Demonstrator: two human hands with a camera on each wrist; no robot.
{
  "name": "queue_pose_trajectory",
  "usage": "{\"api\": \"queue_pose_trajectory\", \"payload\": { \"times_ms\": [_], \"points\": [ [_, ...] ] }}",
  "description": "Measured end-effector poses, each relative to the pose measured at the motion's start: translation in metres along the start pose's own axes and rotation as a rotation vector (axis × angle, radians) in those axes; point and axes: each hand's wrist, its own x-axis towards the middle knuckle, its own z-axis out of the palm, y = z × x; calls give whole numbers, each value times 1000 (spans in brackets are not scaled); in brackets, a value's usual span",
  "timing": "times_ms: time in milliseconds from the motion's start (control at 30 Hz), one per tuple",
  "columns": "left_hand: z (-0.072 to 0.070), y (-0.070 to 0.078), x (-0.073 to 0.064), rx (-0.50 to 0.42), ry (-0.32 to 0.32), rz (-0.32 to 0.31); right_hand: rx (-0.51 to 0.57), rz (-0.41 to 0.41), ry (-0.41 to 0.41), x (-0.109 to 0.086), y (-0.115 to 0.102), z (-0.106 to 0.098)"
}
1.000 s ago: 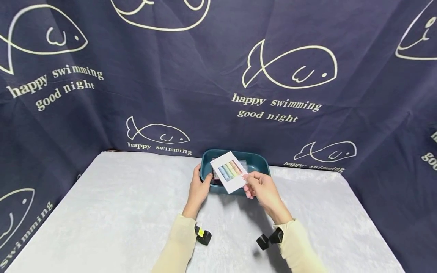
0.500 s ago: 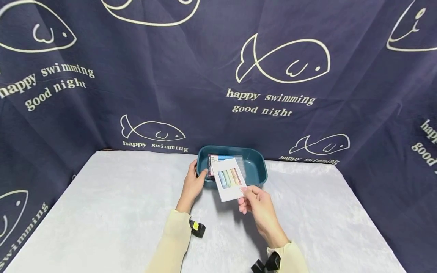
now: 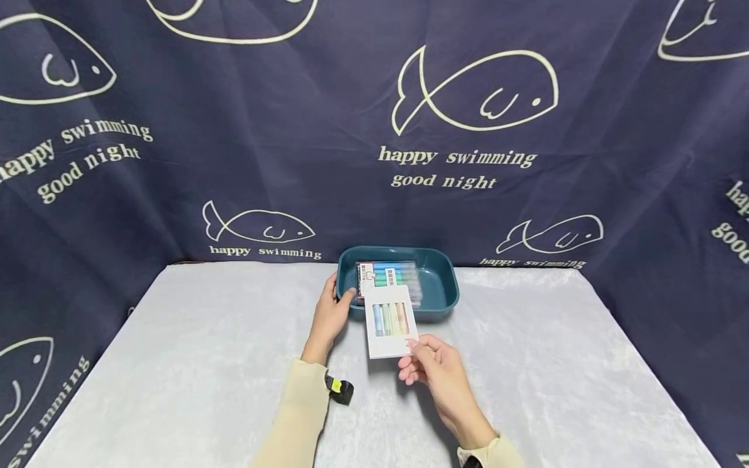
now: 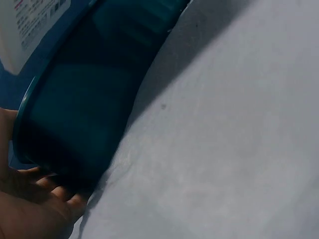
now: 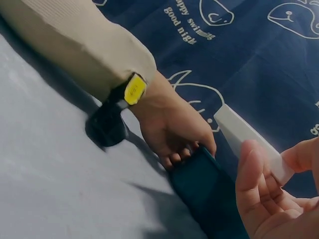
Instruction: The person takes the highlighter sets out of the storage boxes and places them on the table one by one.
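Navy backdrop: hanging cloth behind everything, printed with pale fish outlines and the words "happy swimming good night".
Pale bench: mottled grey-white surface, reaching back to the cloth.
Cream sleeves: one on each forearm, entering from the near side.
Teal basin: oblong with rounded corners, on the bench close to the backdrop.
Left hand: at the basin's left end; its grip is narrow on the rim, thumb over the edge, fingers against the outer wall.
Right hand: in front of the basin; its grip holds a white box by the near right corner, thumb on top.
Pen pack: clear, with blue and green showing, lying inside the basin's left part, partly hidden by the box.
White box: held up over the basin's near rim; the right wrist view shows it tilted.
Black wrist device: on the left wrist, with a yellow patch.
Coloured sticks: side by side in the box's window, blue through green to reddish.
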Motion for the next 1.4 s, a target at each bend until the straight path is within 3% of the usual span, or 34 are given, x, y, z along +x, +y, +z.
{"api": "queue_pose_trajectory", "payload": {
  "times_ms": [800,1133,1267,1400],
  "points": [
    [-6,-2,-12,4,-31,9,-16,113,-295,-15,20,8],
    [-8,1,-7,11,-81,9,24,136,-341,-14,27,11],
    [-7,0,-8,-3,-107,-15,22,153,-325,-14,30,9],
    [-5,2,-7,-22,-93,-9,12,149,-296,-11,31,4]
  ]
}}
